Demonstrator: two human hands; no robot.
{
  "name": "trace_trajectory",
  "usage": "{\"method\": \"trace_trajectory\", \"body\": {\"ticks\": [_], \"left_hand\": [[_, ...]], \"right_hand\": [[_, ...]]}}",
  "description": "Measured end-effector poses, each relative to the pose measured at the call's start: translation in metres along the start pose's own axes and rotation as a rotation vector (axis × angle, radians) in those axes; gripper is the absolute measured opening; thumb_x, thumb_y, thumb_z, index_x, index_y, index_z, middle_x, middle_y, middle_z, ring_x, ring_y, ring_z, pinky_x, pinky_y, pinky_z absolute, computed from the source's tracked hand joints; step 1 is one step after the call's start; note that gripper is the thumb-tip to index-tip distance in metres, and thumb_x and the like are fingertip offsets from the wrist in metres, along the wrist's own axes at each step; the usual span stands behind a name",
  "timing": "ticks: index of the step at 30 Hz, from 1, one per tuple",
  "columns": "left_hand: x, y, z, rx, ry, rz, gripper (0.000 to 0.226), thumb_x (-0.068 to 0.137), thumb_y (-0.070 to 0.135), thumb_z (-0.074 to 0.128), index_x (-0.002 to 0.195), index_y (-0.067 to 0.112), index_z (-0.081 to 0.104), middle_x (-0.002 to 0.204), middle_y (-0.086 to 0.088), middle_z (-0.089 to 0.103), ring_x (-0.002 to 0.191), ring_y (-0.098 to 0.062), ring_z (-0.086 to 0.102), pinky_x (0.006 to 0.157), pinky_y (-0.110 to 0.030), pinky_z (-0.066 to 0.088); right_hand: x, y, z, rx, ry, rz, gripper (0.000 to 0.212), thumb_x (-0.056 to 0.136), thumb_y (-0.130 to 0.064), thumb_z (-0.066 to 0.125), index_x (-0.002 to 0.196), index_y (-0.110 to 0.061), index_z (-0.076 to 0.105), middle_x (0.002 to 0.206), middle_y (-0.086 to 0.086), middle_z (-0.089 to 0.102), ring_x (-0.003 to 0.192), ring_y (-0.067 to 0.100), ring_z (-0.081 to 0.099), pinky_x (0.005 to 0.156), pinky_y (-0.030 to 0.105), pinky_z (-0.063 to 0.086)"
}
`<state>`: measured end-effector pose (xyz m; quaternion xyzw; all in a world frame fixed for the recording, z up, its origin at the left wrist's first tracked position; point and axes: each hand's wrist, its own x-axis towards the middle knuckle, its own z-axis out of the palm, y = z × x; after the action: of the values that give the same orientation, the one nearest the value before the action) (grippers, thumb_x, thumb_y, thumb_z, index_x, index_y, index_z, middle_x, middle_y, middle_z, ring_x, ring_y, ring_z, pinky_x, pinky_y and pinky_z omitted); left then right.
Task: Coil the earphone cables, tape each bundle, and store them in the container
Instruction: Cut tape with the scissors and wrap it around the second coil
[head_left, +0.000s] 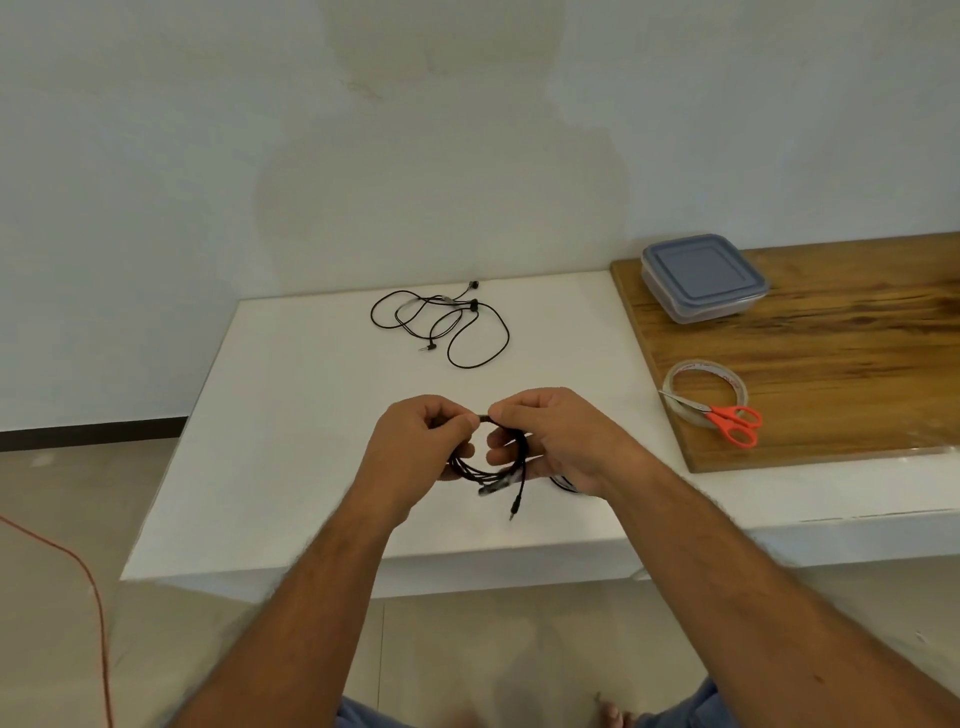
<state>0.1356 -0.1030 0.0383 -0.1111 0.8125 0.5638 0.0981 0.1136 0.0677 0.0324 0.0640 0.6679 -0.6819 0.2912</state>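
A black earphone cable, wound into a small coil, hangs between both hands above the white table. My left hand pinches the coil's top left with curled fingers. My right hand pinches it from the right, and the jack end dangles below. A second black earphone cable lies loose and uncoiled at the table's far side. The clear container with a blue-grey lid, closed, stands on the wooden board at the right. A roll of clear tape lies on that board too.
Orange-handled scissors rest across the tape roll. The wall stands just behind the table. A thin red cord runs over the floor at the left. My knees and a bare foot show at the bottom edge.
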Motion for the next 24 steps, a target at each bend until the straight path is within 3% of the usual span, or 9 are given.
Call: {"method": "trace_trajectory", "body": {"ticks": [6,11,17,21,24], "left_hand": [[0.028,-0.024,0.006,-0.254,0.049,-0.256,0.011,0.094,0.015,0.061,0.092,0.006,0.067,0.082,-0.009,0.065,0.074,-0.018,0.069,0.058,-0.030,0.058],[0.041,-0.041,0.016,-0.297,0.104,-0.319,0.010,0.094,0.012,0.061,0.086,0.007,0.064,0.080,-0.010,0.063,0.073,-0.020,0.067,0.061,-0.034,0.059],[0.044,-0.055,0.025,-0.171,0.169,-0.296,0.011,0.093,0.016,0.062,0.084,0.010,0.065,0.072,-0.007,0.067,0.067,-0.018,0.068,0.076,-0.046,0.060],[0.042,-0.055,0.027,0.152,0.199,-0.193,0.014,0.090,0.030,0.063,0.081,0.020,0.067,0.071,0.002,0.070,0.065,-0.017,0.069,0.073,-0.037,0.059],[0.035,-0.053,0.027,0.439,0.223,-0.117,0.016,0.090,0.037,0.059,0.084,0.025,0.069,0.078,0.010,0.068,0.074,-0.013,0.065,0.062,-0.026,0.049]], "right_hand": [[0.021,0.017,0.006,-0.041,0.174,0.011,0.027,0.088,-0.005,0.070,0.112,-0.004,0.059,0.088,0.018,0.068,0.078,0.026,0.069,0.083,0.047,0.060],[0.035,0.033,0.011,-0.351,0.315,-0.012,0.038,0.082,-0.006,0.070,0.118,-0.013,0.058,0.099,0.010,0.066,0.089,0.026,0.069,0.083,0.046,0.060],[0.039,0.037,0.012,-0.654,0.369,-0.033,0.034,0.084,-0.002,0.063,0.114,-0.017,0.060,0.102,0.003,0.062,0.090,0.024,0.068,0.077,0.036,0.058],[0.039,0.039,0.012,-0.862,0.399,-0.043,0.024,0.084,-0.003,0.063,0.106,-0.015,0.065,0.101,0.002,0.065,0.092,0.021,0.064,0.076,0.029,0.053],[0.038,0.041,0.013,-0.959,0.367,-0.001,0.015,0.084,-0.006,0.064,0.095,-0.015,0.063,0.094,0.004,0.069,0.090,0.024,0.067,0.080,0.034,0.055]]}}
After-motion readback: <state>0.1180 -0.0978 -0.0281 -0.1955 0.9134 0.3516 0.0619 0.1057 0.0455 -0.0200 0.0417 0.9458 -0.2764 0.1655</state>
